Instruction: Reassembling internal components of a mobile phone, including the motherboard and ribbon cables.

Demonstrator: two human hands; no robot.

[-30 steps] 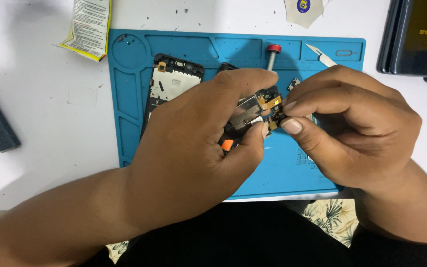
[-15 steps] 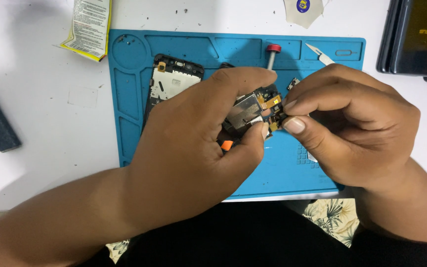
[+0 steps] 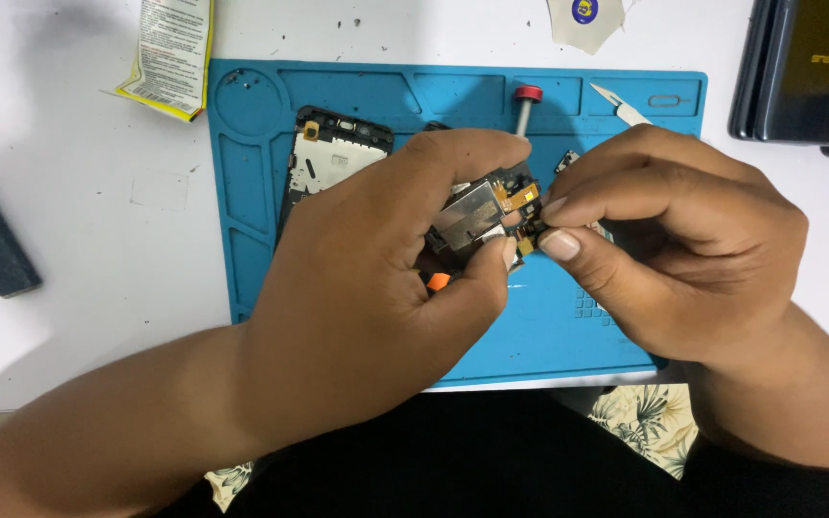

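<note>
I see my left hand [image 3: 376,278] gripping the circuit board [image 3: 477,213] above the blue mat [image 3: 549,326], barely moved since 1 second ago. My right hand [image 3: 664,240] stays pinched on its edge. Beyond lies the phone frame [image 3: 328,158].

The right hand [image 3: 683,240] has edged slightly rightward off the circuit board [image 3: 482,211].

This is looking like a phone repair bench: a blue silicone work mat [image 3: 338,96] is lying on a white desk [image 3: 98,259], with a stripped phone frame [image 3: 333,158], a screwdriver [image 3: 527,105] and what may be stacked phones [image 3: 798,72].
</note>
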